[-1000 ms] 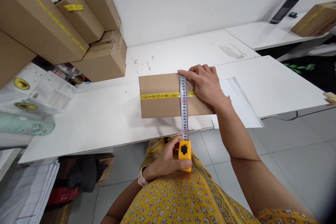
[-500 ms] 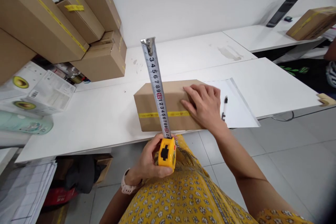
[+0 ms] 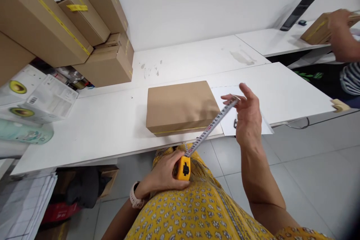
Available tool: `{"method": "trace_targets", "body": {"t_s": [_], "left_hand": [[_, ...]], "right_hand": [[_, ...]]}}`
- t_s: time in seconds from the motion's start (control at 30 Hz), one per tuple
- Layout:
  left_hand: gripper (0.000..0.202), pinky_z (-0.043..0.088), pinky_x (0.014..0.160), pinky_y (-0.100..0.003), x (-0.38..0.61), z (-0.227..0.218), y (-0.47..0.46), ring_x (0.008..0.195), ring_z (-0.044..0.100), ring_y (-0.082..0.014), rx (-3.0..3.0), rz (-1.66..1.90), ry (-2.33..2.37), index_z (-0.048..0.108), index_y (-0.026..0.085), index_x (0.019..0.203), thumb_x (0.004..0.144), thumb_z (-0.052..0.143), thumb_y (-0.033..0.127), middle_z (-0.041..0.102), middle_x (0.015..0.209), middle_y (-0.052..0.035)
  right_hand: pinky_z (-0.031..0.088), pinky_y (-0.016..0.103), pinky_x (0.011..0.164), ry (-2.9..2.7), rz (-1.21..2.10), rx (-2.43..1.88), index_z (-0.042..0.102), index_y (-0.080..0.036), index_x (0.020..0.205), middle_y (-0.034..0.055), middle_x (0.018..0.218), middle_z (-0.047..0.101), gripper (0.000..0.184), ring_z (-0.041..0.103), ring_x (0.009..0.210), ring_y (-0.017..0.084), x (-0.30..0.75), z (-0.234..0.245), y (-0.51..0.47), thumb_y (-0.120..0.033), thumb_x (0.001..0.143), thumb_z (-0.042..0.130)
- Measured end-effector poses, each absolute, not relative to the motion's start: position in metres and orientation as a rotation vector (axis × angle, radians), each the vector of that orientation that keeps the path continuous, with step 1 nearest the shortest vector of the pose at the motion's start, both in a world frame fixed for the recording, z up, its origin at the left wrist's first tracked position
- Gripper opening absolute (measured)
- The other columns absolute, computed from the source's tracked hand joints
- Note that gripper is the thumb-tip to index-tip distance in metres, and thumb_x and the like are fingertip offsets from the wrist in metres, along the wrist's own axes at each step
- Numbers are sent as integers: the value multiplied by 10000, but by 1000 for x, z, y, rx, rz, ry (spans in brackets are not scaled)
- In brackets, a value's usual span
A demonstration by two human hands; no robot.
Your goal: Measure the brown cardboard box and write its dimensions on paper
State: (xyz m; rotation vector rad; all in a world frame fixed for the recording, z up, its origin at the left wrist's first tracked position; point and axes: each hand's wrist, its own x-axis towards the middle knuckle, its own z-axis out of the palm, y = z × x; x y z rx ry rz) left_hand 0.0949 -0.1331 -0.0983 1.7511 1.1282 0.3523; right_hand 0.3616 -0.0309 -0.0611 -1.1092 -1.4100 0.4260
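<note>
Your right hand (image 3: 249, 116) is up over the white paper (image 3: 227, 125), just past the right end of the brown cardboard box (image 3: 180, 105). Its fingers are loose and spread, pointing left, and the thumb stands apart. The tip of the numbered tape blade (image 3: 209, 129) comes up to those fingers, though I can't tell whether they truly touch. Your left hand (image 3: 165, 172) is down low by your belly, wrapped round the yellow tape measure (image 3: 184, 168). The box sits on the white table (image 3: 92, 127), close to the front edge. It lies ahead of your left hand and to the left of your right hand. Its long side runs left to right, nearly along the table's edge. The blade goes another way: it slants from low left to high right, past the box's near right corner. Your right fingers look nearer to the box's short right end; your left hand looks nearer to its long front side.
</note>
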Motion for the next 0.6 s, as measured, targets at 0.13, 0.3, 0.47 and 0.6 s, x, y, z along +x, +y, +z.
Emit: {"method": "trace_targets", "body": {"t_s": [0.13,0.3,0.47,0.6], "left_hand": [[808,465,1110,-502,95,-102,-136,1322,558,-381,1845,242,1096,506,234,1475,750,814,414,573,1458,-138],[1171,448,1150,-509,96,-111,-141,1402,510,-350,1727,434,1250,106,329,1662,749,839,363,441,1581,-131],[1140,495,1114,-523,88,-114,-153,1305,605,-329,1733,766,1248,162,350,1648,747,859,400,559,1437,-119],[1093,571,1032,-485,62,-102,-161,1228,659,-328,1753,1048,1378,210,320,1637,763,853,449,554,1403,-148]], "right_hand": [[496,316,626,-1255,464,-1040,720,-270,1170,15,730,644,337,607,664,160,360,-56,-40,-471,1049,478],[461,260,566,-1529,397,-873,679,-278,1245,-11,761,657,278,591,647,127,331,-73,-74,-214,1045,496],[363,274,483,-1802,1,-682,627,-209,1314,-30,643,597,315,483,517,129,320,-94,-90,-209,1012,539],[422,278,600,-1327,-157,-1317,653,-238,987,-15,716,644,133,557,583,131,374,-113,-55,-251,1000,520]]}}
